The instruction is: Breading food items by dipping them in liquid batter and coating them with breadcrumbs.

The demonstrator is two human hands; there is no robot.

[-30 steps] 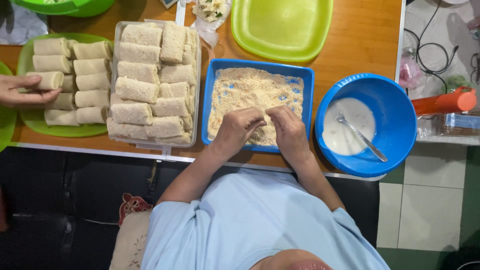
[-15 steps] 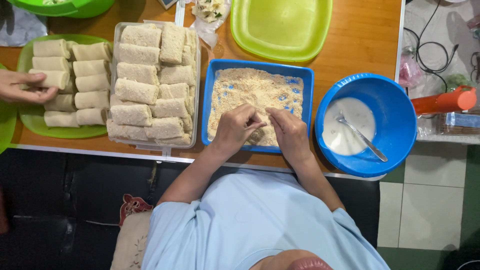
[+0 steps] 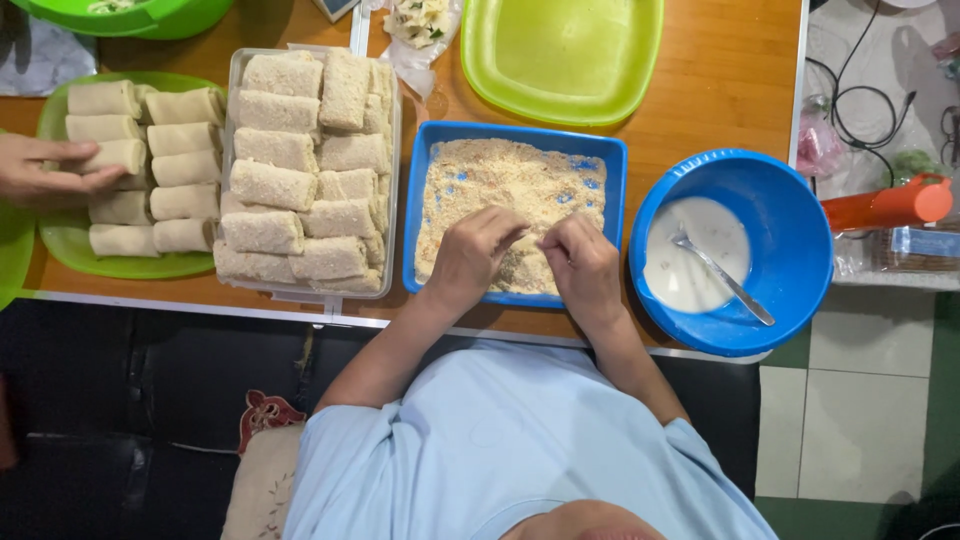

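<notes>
Breadcrumbs are the reference here: the blue crumb tray (image 3: 515,215) sits at the middle of the wooden bench (image 3: 740,80), and everything else is being placed against it. Far to the left of the tray, a co-worker's hand (image 3: 50,170) is resting on plain, uncoated rolls on a green plate (image 3: 70,235); since a second ago it has slid slightly inward over the same roll. Just left of the tray, a clear container (image 3: 392,150) is holding stacked crumbed rolls (image 3: 272,185), unchanged. Inside the tray, at its near edge, the left hand (image 3: 470,255) and right hand (image 3: 580,262) are curling together around a roll (image 3: 520,270), mostly hidden beneath them and already dusted with crumbs. Compared with the earlier frames, the hands are barely shifting, fingers closing a little tighter over the roll, which suggests pressing and turning is ongoing rather than finished. Behind the tray lies an empty green lid (image 3: 565,55). Right of the tray, a blue bowl (image 3: 800,200) of white batter is holding a spoon (image 3: 722,275), untouched.
</notes>
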